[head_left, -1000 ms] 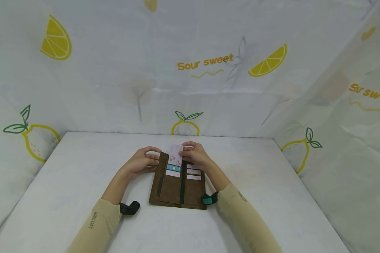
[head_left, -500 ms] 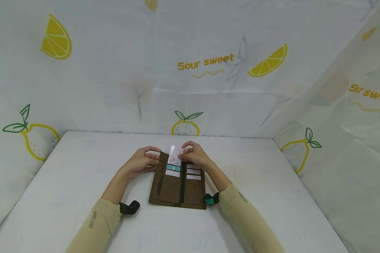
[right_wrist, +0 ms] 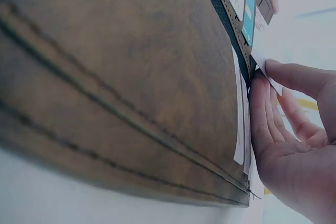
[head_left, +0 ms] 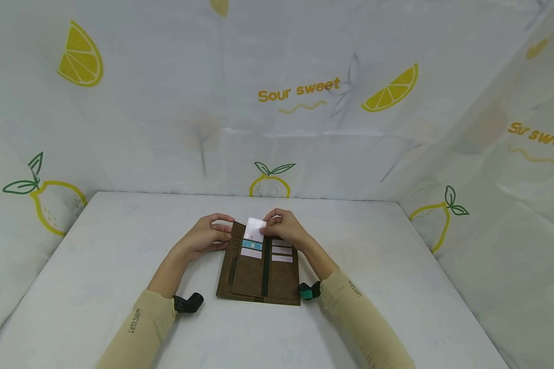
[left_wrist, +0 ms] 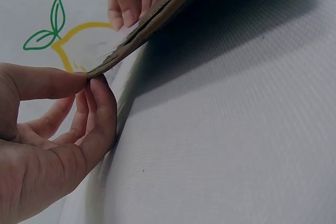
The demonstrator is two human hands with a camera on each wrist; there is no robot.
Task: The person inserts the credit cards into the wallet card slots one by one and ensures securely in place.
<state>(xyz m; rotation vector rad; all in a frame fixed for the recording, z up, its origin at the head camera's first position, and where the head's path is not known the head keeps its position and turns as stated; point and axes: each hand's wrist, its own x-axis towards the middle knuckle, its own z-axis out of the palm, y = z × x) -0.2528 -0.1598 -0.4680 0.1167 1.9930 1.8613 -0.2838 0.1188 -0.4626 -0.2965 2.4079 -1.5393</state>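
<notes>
Brown wallet (head_left: 258, 269) lies open and flat on the white bench (head_left: 97, 266), near the middle, long axis running away from the person. Two columns of card slots at its far end, split by a dark green centre strip (head_left: 265, 271). Left column: a teal card (head_left: 252, 245) and below it a pale card (head_left: 251, 253), only their top edges showing. Right column: three pale card edges (head_left: 282, 250) stacked one below another.

A white card (head_left: 255, 229) stands partly out of the top slot of the left column, its lower end tucked in above the teal card, its far end free.

Right hand (head_left: 283, 228) at the wallet's far right corner, fingers curled, thumb and fingertips pinching the right edge of the white card. The right wrist view shows the thumb (right_wrist: 299, 80) on the card's corner, the other fingers alongside the wallet's edge.

Left hand (head_left: 208, 237) at the far left corner, fingers curled. In the left wrist view thumb and fingers (left_wrist: 102, 103) nip the wallet's corner, which is lifted slightly off the bench there.

Both forearms in beige sleeves (head_left: 138, 328); a black wrist mount (head_left: 188, 302) on the left, a teal-and-black one (head_left: 309, 290) on the right.

Hard to make out: print on the cards is too small to read. The right hand covers the top of the right column. How deep the white card sits cannot be told. Lemon-print sheeting (head_left: 300, 89) walls the bench on three sides.
</notes>
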